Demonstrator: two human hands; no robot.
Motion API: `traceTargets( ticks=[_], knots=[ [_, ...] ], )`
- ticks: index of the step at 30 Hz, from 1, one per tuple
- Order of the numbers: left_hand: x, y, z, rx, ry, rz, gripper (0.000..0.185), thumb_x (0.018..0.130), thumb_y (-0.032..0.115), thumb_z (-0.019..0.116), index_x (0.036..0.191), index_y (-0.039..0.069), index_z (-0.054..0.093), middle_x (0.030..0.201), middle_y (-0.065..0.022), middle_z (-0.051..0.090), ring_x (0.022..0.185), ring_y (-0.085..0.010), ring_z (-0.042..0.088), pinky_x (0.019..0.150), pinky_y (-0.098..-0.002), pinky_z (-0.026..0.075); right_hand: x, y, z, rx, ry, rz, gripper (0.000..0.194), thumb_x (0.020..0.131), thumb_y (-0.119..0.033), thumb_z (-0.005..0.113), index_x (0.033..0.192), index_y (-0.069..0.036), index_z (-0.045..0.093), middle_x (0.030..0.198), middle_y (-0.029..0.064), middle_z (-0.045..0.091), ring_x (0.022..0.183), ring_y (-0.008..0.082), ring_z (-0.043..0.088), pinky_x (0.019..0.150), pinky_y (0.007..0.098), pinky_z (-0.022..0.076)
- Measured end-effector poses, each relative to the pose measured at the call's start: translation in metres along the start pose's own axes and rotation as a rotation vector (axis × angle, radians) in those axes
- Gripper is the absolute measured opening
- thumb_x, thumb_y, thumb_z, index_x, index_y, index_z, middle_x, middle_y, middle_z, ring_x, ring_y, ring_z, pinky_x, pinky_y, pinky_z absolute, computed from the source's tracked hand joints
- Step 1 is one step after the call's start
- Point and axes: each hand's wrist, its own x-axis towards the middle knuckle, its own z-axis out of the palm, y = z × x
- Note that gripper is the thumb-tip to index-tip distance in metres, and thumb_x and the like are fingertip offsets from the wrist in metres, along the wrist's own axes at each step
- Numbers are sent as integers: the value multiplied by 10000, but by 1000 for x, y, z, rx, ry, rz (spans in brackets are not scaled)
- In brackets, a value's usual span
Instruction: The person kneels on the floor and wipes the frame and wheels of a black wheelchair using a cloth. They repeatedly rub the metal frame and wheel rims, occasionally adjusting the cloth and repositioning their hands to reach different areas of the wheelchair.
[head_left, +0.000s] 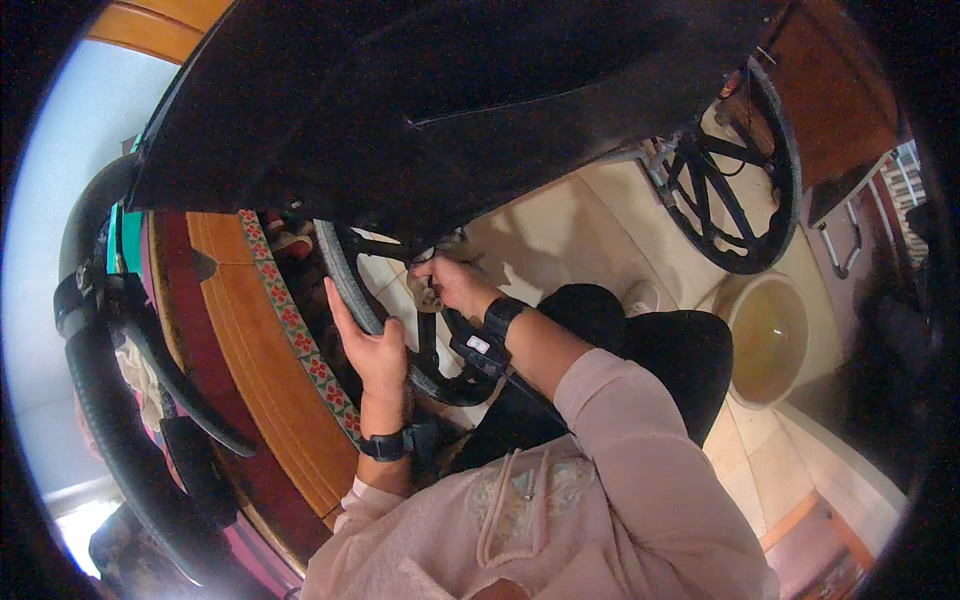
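Observation:
A wheelchair with a black fabric backrest (450, 112) stands before me. My left hand (375, 356) straddles the grey tyre of its near wheel (346, 274), with straight fingers on the outer side and the thumb on the inner side. In my right hand (457, 285) is a bunched beige cloth (424, 294), held at the hub between the black spokes. Dark fabric and my fingers hide part of the hub. The far wheel (731, 172), also black-spoked, stands on the tiled floor to the upper right.
A round tub of yellowish liquid (769, 341) stands on the floor at right. Along the left runs an orange-tiled step edge (247, 337) with a flowered tile border (300, 341). The wheelchair's black push handle (120, 420) curves close at far left. Brown furniture (832, 90) stands beyond the far wheel.

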Motion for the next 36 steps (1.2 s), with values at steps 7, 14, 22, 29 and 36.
traceTargets(
  ticks=[7,14,22,29,36],
  knots=[
    [-10,7,-3,-69,-15,-49,853,632,14,517,1432,56,224,1284,-100,446,1044,-174,479,896,-233,374,6,10,-3,-113,-54,-16,79,808,-133,597,871,-88,615,770,-2,611,655,143,569,585,274,445],
    [-4,3,1,-116,-33,-25,857,635,16,529,1434,59,220,1301,-89,441,1075,-165,474,917,-241,371,-38,3,39,73,-163,-84,94,798,-125,614,891,-130,603,813,-18,607,730,123,570,617,261,435],
    [-2,1,1,-86,-28,-18,859,640,22,542,1433,45,212,1333,-106,422,1130,-181,461,971,-265,348,-50,9,74,125,-250,-242,367,749,-10,558,1109,-77,527,1030,36,594,950,176,567,857,321,450],
    [-6,8,0,-116,-27,36,858,645,5,532,1435,45,201,1341,-112,412,1134,-181,460,977,-265,343,-44,16,66,119,-377,-292,499,722,9,554,1211,-68,491,1132,41,582,1054,181,541,935,313,406],
    [-6,4,2,-252,-44,-39,848,648,1,523,1433,35,203,1360,-110,388,1166,-176,431,985,-263,331,-34,17,57,194,-387,-250,507,689,7,536,1192,-56,514,1122,58,594,1029,201,559,923,330,423]
  ],
)
